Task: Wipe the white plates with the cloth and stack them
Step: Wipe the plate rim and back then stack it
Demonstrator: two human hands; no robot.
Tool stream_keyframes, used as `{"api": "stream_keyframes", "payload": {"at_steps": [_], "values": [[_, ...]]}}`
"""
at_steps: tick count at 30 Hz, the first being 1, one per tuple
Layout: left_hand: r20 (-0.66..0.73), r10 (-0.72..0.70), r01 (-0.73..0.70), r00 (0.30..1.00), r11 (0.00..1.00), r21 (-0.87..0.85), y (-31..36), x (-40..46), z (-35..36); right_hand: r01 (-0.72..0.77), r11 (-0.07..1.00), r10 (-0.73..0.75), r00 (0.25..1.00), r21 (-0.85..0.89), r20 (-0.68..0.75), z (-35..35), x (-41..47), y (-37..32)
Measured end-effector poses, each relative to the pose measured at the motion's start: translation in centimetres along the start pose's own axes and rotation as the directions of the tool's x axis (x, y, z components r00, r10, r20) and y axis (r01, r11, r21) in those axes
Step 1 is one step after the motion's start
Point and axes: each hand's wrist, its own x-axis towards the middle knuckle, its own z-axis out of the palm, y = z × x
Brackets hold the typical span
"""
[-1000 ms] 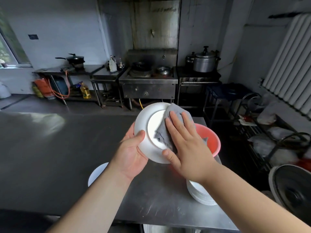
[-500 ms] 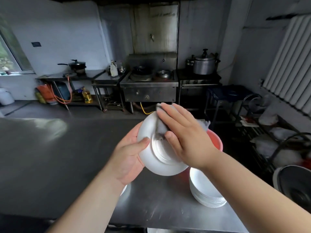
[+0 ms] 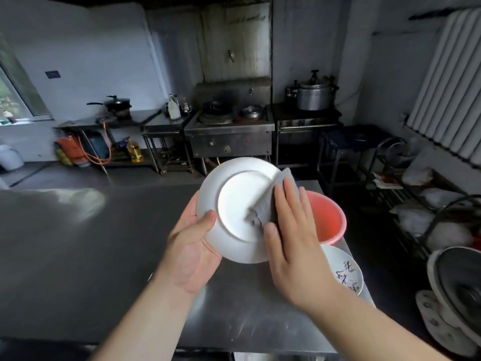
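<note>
White plate (image 3: 234, 204) gripped by left hand (image 3: 194, 252); right hand (image 3: 294, 235) fingers (image 3: 291, 201) flat, pressing cloth (image 3: 270, 207).

Steel table (image 3: 91, 269): pink basin (image 3: 328, 220), patterned plate (image 3: 345, 272).

We held one white plate (image 3: 234, 204) tilted up above the steel table, its underside with the raised foot ring turned toward us. A grey cloth (image 3: 270, 204) lay folded over the plate's right rim and reached in across the ring to the flat base. Down on the table to the right sat another plate (image 3: 346, 272), white with dark painted marks inside, lying flat and partly hidden.
</note>
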Motion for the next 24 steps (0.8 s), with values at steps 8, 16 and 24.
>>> {"api": "stream_keyframes", "payload": {"at_steps": [8, 16, 24], "values": [[-0.055, -0.024, 0.023, 0.998, 0.999, -0.032, -1.1, 0.4, 0.8, -0.038, 0.999, 0.037, 0.999, 0.029, 0.036, -2.9, 5.5, 2.0], [-0.093, -0.027, 0.019, 0.995, 0.996, -0.086, -2.4, 1.2, 0.1, -0.035, 0.999, 0.034, 0.999, -0.011, -0.042, 0.7, 0.2, 1.5], [-0.163, -0.06, 0.035, 0.985, 0.987, -0.154, -3.7, 1.9, 1.1, -0.179, 0.938, 0.218, 0.97, 0.296, -0.105, 1.7, -0.6, 0.5]]}}
